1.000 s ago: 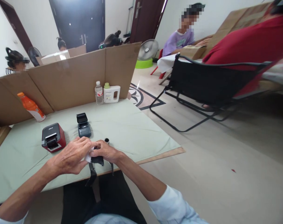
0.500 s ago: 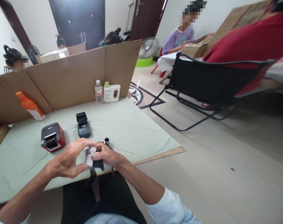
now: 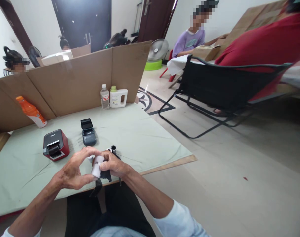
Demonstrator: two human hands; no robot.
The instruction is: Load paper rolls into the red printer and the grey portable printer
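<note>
My left hand (image 3: 74, 169) and my right hand (image 3: 114, 164) meet at the near edge of the table. Between their fingertips is a small white roll (image 3: 97, 165), pinched by both. My right hand also presses a black strip-like piece (image 3: 105, 174), whose black straps (image 3: 97, 187) hang over the table edge. A small black cylinder (image 3: 113, 148) stands just beyond my right hand. A red and black label printer (image 3: 55, 144) and a grey-blue printer (image 3: 88, 132) with its lid up lie further back.
The table has a pale green cloth (image 3: 135, 135) and a cardboard screen (image 3: 73, 79) behind it. An orange bottle (image 3: 31, 112), a water bottle (image 3: 104, 97) and a white jug (image 3: 118, 97) stand against the screen. A black folding chair (image 3: 221, 92) is on the right. Other people sit beyond.
The white roll, mostly covered by my fingers before, now shows between both hands. My left hand has opened its arch and drawn slightly back; the right hand has hardly moved.
</note>
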